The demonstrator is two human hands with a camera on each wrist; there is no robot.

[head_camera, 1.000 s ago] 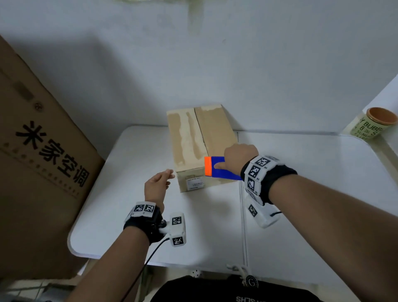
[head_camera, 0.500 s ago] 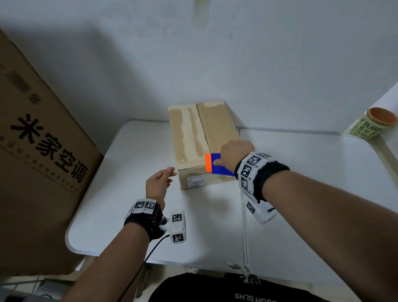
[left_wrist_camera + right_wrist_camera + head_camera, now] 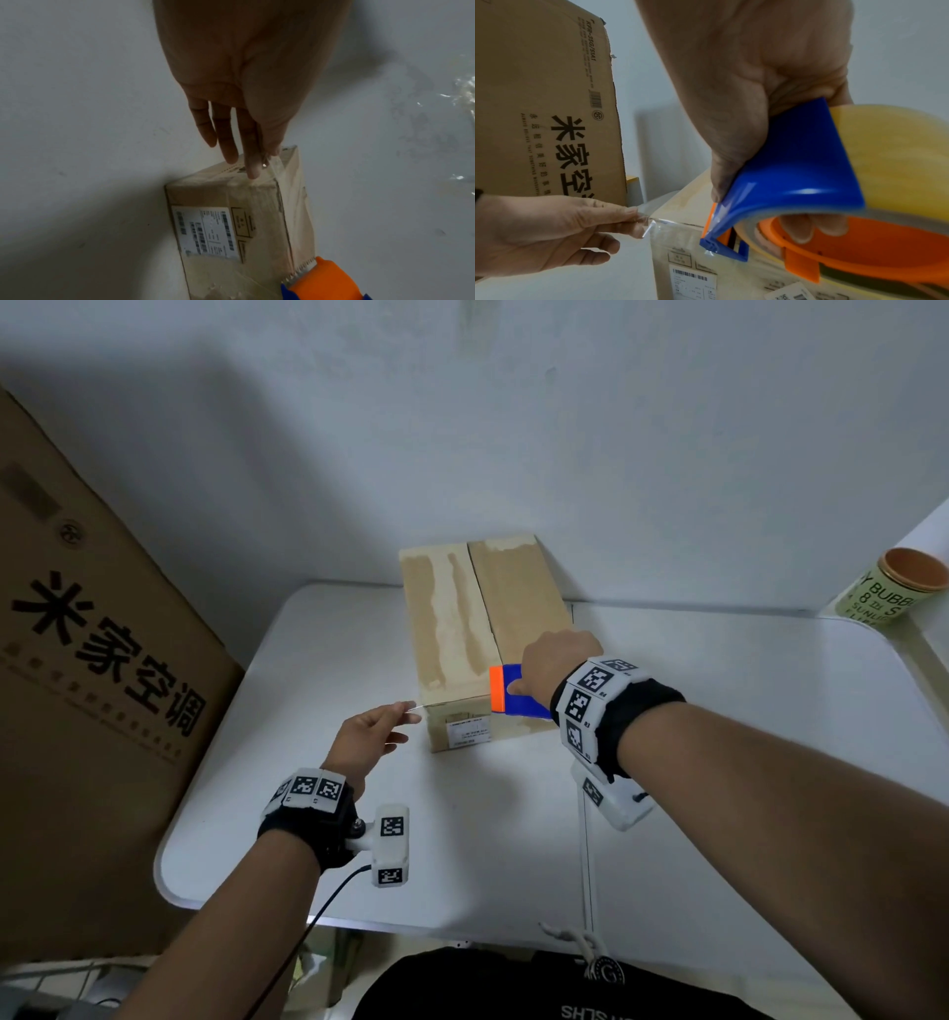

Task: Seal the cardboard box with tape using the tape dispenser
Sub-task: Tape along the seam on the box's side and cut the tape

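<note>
Head view: the box (image 3: 472, 639) sits on the table (image 3: 719, 711), flaps closed, seam untaped. Your right hand (image 3: 552, 660) grips the dispenser (image 3: 513, 693) at the near top edge. Your left hand (image 3: 367, 742) pinches the tape (image 3: 677, 227) end, stretched across the near face. Judged: sealing barely begun; anchoring, pulling along the seam and cutting remain.

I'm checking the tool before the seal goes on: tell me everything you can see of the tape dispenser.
The tape dispenser looks plastic: a curved blue shell, an orange inner hub and an orange front with a serrated cutter. It carries a roll of clear, yellowish tape. The right hand grips it, fingers through the hub, holding it at the near top edge of the box. A clear tape strip runs from its cutter to the left hand, which pinches the free end.
</note>
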